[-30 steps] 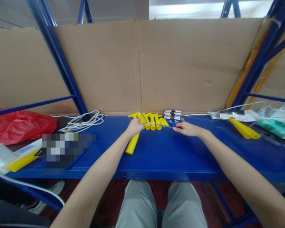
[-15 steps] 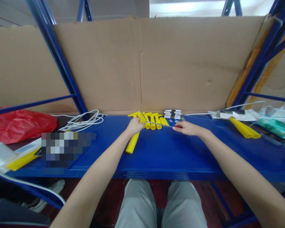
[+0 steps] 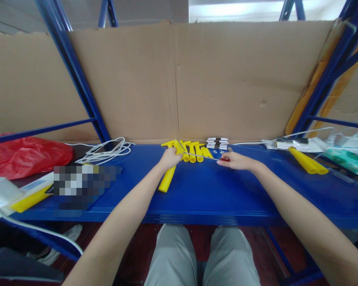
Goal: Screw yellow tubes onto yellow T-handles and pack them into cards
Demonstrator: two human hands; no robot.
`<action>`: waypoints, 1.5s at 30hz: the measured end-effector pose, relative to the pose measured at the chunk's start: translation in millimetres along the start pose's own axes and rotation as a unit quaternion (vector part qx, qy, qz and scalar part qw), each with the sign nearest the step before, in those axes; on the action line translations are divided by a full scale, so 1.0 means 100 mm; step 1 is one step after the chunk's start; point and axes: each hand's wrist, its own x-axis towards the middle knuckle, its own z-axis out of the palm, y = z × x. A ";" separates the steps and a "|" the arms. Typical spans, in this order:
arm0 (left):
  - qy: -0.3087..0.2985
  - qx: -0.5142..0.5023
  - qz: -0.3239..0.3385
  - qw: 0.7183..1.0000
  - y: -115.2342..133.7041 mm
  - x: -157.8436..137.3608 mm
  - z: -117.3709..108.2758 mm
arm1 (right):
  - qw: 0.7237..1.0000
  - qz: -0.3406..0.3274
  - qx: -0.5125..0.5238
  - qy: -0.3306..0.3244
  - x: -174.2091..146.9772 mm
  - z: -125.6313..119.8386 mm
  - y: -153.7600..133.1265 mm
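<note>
My left hand is closed around a yellow T-shaped handle, its tube end slanting down toward me. In my right hand is a screwdriver with a red grip and a long thin metal shaft. The shaft runs left to the head of the yellow handle; whether its tip touches is too small to tell. Just behind the hands lie several more yellow handles in a row, with smaller yellow pieces at their right. A stack of white-and-black pieces sits against the cardboard.
On the left are a red plastic bag, a coiled white cable and another yellow tube. Two yellow tubes and a green-and-white packet lie right. A cardboard wall closes off the blue table behind.
Both hands stay in nearly the same place. The fingers of my right hand have shifted slightly on the screwdriver, and more of its red grip shows.
</note>
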 end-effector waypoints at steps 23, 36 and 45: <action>0.008 -0.009 0.006 1.000 -0.04 0.03 0.03 | 0.996 0.010 -0.045 0.079 0.01 0.00 0.06; 0.008 -0.019 0.000 1.000 0.00 0.00 0.01 | 0.998 -0.042 -0.044 0.020 0.04 0.02 0.19; 0.000 -0.028 0.005 1.000 0.02 -0.02 -0.01 | 0.999 -0.023 -0.019 0.022 0.07 0.08 0.20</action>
